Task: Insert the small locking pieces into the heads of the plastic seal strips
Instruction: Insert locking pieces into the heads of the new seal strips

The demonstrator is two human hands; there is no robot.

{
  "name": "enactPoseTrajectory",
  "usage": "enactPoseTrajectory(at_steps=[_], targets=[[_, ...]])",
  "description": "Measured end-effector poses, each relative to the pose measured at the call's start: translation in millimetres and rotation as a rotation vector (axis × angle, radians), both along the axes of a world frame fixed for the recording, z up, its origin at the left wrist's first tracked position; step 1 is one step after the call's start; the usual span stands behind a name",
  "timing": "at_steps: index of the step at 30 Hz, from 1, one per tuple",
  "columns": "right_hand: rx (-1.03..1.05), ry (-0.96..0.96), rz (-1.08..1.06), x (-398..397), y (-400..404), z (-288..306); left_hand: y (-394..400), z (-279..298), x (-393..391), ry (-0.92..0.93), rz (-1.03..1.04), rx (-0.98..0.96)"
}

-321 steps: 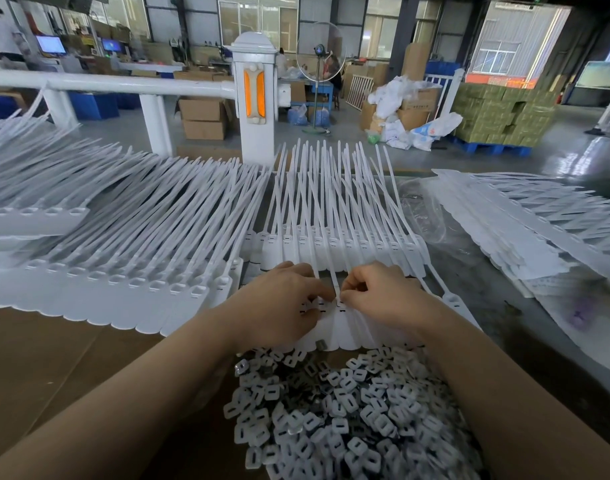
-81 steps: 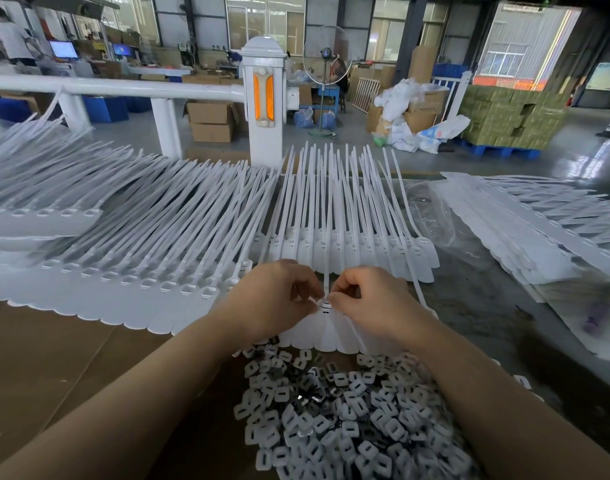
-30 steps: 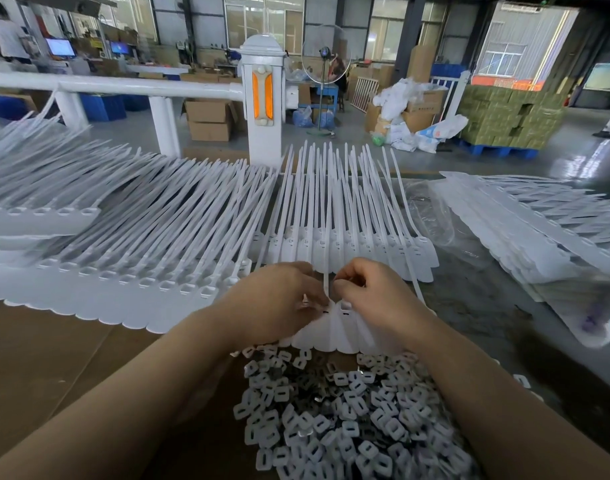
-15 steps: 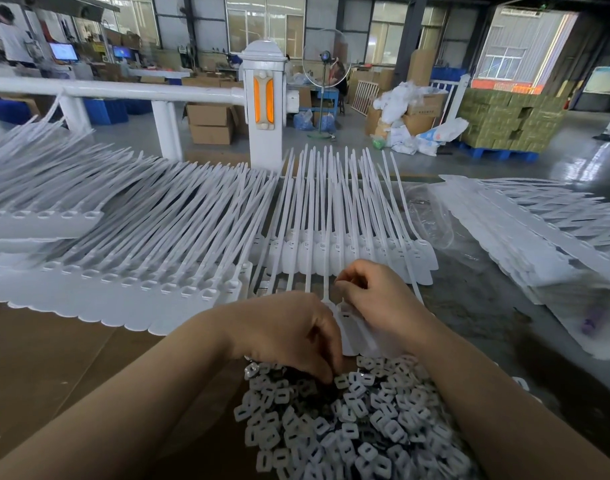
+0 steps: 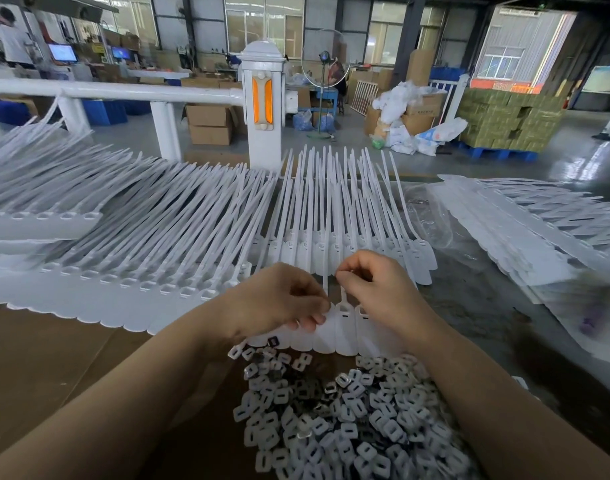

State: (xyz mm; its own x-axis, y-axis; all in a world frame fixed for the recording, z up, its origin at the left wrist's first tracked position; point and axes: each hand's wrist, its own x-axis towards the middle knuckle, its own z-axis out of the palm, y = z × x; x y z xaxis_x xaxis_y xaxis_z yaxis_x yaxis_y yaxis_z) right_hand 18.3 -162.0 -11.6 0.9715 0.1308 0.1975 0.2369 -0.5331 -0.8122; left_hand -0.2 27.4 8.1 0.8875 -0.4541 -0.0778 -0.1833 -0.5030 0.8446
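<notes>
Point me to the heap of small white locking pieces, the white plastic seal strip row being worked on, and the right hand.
heap of small white locking pieces [image 5: 348, 410]: head view, middle of heap.
white plastic seal strip row [image 5: 345, 332]: head view, a flat head tab.
right hand [image 5: 376, 289]: head view, back of hand.

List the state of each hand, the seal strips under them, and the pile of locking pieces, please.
left hand: fingers curled, tips on the strip heads.
right hand: fingers curled, pinching; what it pinches is hidden.
seal strips: flat in a row, heads toward the person.
locking pieces: loose heap, close to the person.
</notes>
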Motion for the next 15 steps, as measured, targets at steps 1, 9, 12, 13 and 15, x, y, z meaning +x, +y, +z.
enactPoseTrajectory(at_steps=[1, 9, 12, 13, 15], targets=[[0.027, -0.014, 0.021, -1.0, 0.1, 1.1, 2.0, -0.5, 1.5, 0.044, 0.059, -0.065], [0.039, -0.106, 0.221, -8.7, 2.3, 5.1, 5.8, 1.5, 2.7, 0.224, 0.215, -0.339], [0.017, -0.128, 0.264, -9.2, 1.7, 5.2, 5.8, 2.5, 2.0, 0.231, 0.213, -0.36], [0.014, -0.132, 0.273, -9.2, 1.7, 5.3, 5.9, 2.5, 1.9, 0.236, 0.214, -0.367], [0.009, -0.139, 0.281, -9.1, 1.8, 5.6, 5.9, 2.1, 2.0, 0.248, 0.22, -0.38]])
